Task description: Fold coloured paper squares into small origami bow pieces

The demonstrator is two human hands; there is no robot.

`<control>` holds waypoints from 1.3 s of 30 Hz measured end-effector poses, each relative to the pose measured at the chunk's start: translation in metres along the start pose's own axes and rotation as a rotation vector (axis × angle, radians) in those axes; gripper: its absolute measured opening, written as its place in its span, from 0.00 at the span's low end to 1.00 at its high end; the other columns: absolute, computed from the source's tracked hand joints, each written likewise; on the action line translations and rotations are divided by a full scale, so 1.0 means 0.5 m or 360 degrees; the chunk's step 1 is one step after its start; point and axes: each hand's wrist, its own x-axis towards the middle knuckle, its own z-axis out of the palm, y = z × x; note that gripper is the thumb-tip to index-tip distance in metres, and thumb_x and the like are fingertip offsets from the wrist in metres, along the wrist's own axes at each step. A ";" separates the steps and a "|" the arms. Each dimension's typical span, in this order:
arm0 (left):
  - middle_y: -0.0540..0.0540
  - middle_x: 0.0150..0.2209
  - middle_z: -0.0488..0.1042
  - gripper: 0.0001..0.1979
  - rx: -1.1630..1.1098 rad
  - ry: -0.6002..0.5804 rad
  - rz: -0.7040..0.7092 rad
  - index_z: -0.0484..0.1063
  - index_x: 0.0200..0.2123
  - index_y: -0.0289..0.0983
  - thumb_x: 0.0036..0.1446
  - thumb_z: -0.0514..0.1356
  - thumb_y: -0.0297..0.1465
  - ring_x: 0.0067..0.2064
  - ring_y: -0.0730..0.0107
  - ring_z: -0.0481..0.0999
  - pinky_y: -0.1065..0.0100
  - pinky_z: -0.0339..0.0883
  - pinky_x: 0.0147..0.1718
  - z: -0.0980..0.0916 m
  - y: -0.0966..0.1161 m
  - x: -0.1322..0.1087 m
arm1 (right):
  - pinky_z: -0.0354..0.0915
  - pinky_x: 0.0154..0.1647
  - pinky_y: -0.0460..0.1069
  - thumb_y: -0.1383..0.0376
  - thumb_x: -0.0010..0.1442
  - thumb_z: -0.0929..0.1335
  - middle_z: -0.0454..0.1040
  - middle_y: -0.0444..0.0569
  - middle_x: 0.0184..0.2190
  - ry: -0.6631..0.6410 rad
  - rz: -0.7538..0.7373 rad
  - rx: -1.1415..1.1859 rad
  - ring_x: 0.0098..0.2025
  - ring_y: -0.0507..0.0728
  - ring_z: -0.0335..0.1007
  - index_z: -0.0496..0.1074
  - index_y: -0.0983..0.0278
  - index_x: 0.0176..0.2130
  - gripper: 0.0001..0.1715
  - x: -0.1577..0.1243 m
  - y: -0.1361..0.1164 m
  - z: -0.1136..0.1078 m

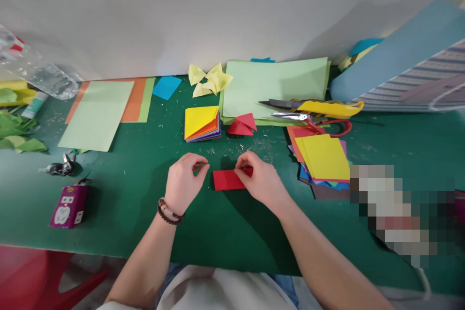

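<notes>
A red strip of folded paper [228, 180] lies in front of me on the green table. My right hand [258, 177] covers its right end, thumb and forefinger pinched at its upper edge. To the left of the strip, my left hand [186, 174] hovers with curled fingers; a small gap shows between thumb and forefinger, and nothing is in it. Beyond the hands are a stack of folded coloured papers [200, 123], yellow on top, and a small folded red paper piece [242, 125]. Pale yellow folded paper pieces [209, 80] sit behind the stack.
Yellow-handled scissors [319, 107] and red-handled scissors [308, 118] lie over light green sheets [272, 82]. Coloured squares [325, 157] are piled at right. At left are pale sheets [98, 116], keys [61, 167], a purple box [69, 206] and a plastic bottle [47, 75].
</notes>
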 end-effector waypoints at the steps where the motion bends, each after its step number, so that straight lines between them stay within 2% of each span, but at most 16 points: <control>1: 0.47 0.34 0.77 0.03 0.0059 -0.0062 0.0075 0.74 0.33 0.38 0.56 0.60 0.25 0.34 0.68 0.77 0.67 0.72 0.35 0.001 0.002 0.001 | 0.63 0.32 0.50 0.67 0.54 0.64 0.74 0.45 0.30 0.0018 -0.0031 -0.0069 0.33 0.56 0.72 0.64 0.59 0.31 0.03 0.002 0.001 0.003; 4: 0.48 0.35 0.79 0.06 0.0180 -0.0303 0.0276 0.76 0.33 0.38 0.56 0.60 0.23 0.37 0.65 0.78 0.65 0.71 0.39 0.002 0.015 -0.003 | 0.61 0.32 0.49 0.68 0.54 0.63 0.72 0.45 0.28 0.0050 -0.0098 -0.0169 0.31 0.56 0.70 0.62 0.59 0.30 0.03 0.006 0.002 0.005; 7: 0.46 0.37 0.79 0.07 0.0309 -0.0335 0.0414 0.76 0.34 0.37 0.57 0.59 0.23 0.38 0.63 0.77 0.61 0.72 0.40 -0.004 0.033 -0.033 | 0.61 0.31 0.48 0.68 0.54 0.63 0.71 0.44 0.28 -0.0008 -0.0066 -0.0111 0.31 0.54 0.68 0.61 0.59 0.29 0.04 0.004 -0.004 -0.003; 9: 0.45 0.37 0.79 0.08 0.0325 -0.0308 0.0511 0.75 0.37 0.36 0.59 0.57 0.23 0.40 0.63 0.77 0.61 0.72 0.41 -0.006 0.045 -0.076 | 0.61 0.31 0.48 0.68 0.54 0.63 0.72 0.42 0.28 -0.0106 -0.0027 0.0007 0.30 0.53 0.68 0.60 0.59 0.29 0.05 -0.005 -0.011 -0.009; 12: 0.43 0.45 0.78 0.11 0.0303 -0.0274 0.0729 0.73 0.46 0.34 0.61 0.55 0.24 0.48 0.64 0.76 0.60 0.71 0.49 0.004 0.056 -0.158 | 0.61 0.30 0.48 0.67 0.55 0.63 0.72 0.41 0.27 -0.0199 -0.0022 0.0102 0.29 0.53 0.69 0.59 0.59 0.29 0.06 -0.035 -0.019 -0.010; 15: 0.40 0.53 0.73 0.18 0.0380 -0.0371 0.0802 0.67 0.54 0.32 0.63 0.55 0.31 0.59 0.57 0.68 0.56 0.68 0.55 0.032 0.050 -0.223 | 0.62 0.32 0.49 0.68 0.56 0.63 0.71 0.43 0.26 -0.0131 -0.0091 -0.0019 0.29 0.54 0.68 0.60 0.59 0.29 0.06 -0.076 -0.016 0.008; 17: 0.36 0.57 0.69 0.24 0.0473 -0.0436 0.0786 0.62 0.59 0.28 0.63 0.54 0.35 0.63 0.54 0.63 0.54 0.66 0.57 0.054 0.040 -0.244 | 0.63 0.36 0.51 0.69 0.57 0.62 0.71 0.44 0.27 -0.0031 -0.0158 -0.0093 0.32 0.56 0.67 0.61 0.59 0.28 0.07 -0.102 -0.008 0.026; 20: 0.34 0.61 0.64 0.31 0.0582 -0.0486 0.0694 0.57 0.62 0.27 0.63 0.54 0.41 0.64 0.52 0.60 0.52 0.63 0.59 0.079 0.028 -0.254 | 0.64 0.40 0.54 0.71 0.57 0.63 0.72 0.46 0.29 0.0091 -0.0217 -0.0169 0.36 0.58 0.67 0.63 0.59 0.29 0.08 -0.126 0.004 0.047; 24: 0.34 0.61 0.63 0.32 0.0640 -0.0470 0.0640 0.58 0.61 0.27 0.62 0.53 0.44 0.64 0.52 0.60 0.53 0.60 0.60 0.094 0.027 -0.256 | 0.64 0.42 0.55 0.72 0.57 0.63 0.72 0.47 0.30 0.0135 -0.0277 -0.0143 0.38 0.59 0.66 0.64 0.59 0.30 0.08 -0.133 0.012 0.055; 29: 0.37 0.61 0.65 0.31 0.0648 -0.0377 0.0612 0.60 0.60 0.28 0.62 0.54 0.44 0.63 0.53 0.61 0.55 0.58 0.62 0.098 0.031 -0.259 | 0.64 0.43 0.55 0.72 0.58 0.62 0.73 0.47 0.30 0.0111 -0.0310 -0.0123 0.39 0.59 0.66 0.64 0.59 0.31 0.09 -0.133 0.016 0.053; 39: 0.37 0.61 0.64 0.31 0.0584 -0.0430 0.0600 0.58 0.62 0.29 0.62 0.53 0.43 0.64 0.53 0.60 0.51 0.56 0.63 0.100 0.025 -0.258 | 0.63 0.44 0.55 0.72 0.59 0.62 0.74 0.47 0.32 0.0073 -0.0353 -0.0118 0.39 0.58 0.67 0.66 0.59 0.32 0.08 -0.135 0.022 0.050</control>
